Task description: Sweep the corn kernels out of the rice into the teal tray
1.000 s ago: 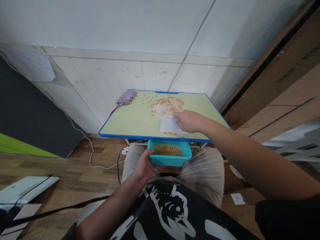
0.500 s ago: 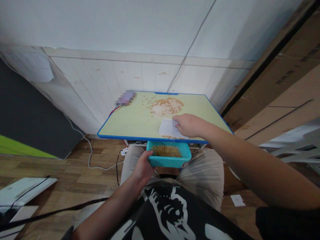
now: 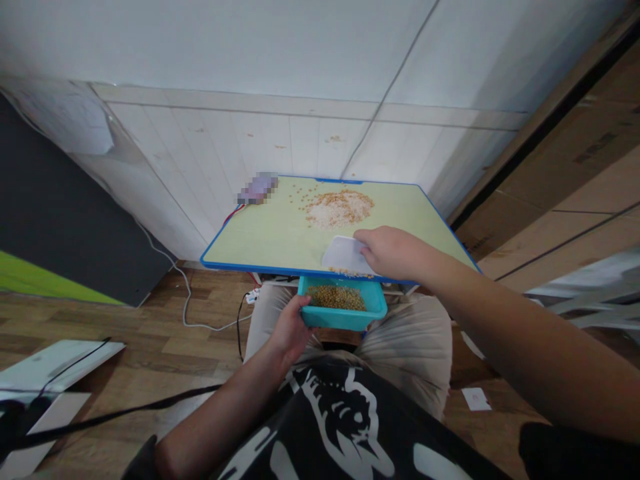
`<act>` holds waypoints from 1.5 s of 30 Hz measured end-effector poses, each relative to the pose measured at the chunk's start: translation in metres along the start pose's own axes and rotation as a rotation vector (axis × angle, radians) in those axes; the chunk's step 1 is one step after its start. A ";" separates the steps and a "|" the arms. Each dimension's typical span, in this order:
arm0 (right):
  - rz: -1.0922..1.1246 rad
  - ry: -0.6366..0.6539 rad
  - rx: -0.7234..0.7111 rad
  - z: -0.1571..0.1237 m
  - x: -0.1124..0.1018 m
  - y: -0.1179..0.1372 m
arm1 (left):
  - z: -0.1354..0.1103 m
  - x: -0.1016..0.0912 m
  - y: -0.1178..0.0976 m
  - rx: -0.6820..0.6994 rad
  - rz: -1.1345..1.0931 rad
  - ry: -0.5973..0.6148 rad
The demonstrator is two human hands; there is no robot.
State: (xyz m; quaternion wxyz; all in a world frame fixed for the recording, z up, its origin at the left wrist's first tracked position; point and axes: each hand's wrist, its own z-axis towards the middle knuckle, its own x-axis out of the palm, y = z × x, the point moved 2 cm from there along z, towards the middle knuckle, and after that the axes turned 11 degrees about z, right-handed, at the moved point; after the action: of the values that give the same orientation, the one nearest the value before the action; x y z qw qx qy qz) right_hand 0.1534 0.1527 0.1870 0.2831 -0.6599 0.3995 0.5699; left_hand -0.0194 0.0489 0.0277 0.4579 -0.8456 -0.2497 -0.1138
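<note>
My left hand (image 3: 291, 328) grips the left end of a teal tray (image 3: 345, 318) that holds yellow-brown beans, kept just under the near edge of a small table (image 3: 270, 233) with a blue rim. My right hand (image 3: 395, 252) is closed on a white card (image 3: 341, 254) that rests on the tabletop near that edge. A few beans lie between the card and the edge, above the tray. Farther back on the table sits a pile of mixed rice and beans (image 3: 339, 207).
A blurred purple object (image 3: 257, 188) lies at the table's far left corner, with a red cable leading off it. White and black cables run over the wooden floor on the left. Cardboard boxes (image 3: 575, 167) stand to the right. A white panelled wall is behind the table.
My right hand has drawn the white card a little closer to the table's near edge, pushing beans toward the tray. The left hand and tray stay in place.
</note>
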 end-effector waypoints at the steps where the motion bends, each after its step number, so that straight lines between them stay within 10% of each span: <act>1: -0.003 -0.007 0.006 0.000 -0.001 -0.001 | 0.000 -0.001 0.001 -0.005 -0.002 -0.005; 16: 0.027 -0.092 0.051 0.021 -0.012 -0.024 | 0.006 -0.006 0.006 0.000 0.010 -0.003; 45: 0.177 0.190 -0.199 0.072 -0.003 -0.028 | -0.003 -0.001 -0.001 -0.023 0.003 -0.032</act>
State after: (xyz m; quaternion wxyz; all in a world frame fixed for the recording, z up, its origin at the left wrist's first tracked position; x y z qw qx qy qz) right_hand 0.1392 0.2271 0.1737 0.1258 -0.6980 0.4225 0.5644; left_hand -0.0210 0.0468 0.0297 0.4444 -0.8529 -0.2542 -0.1024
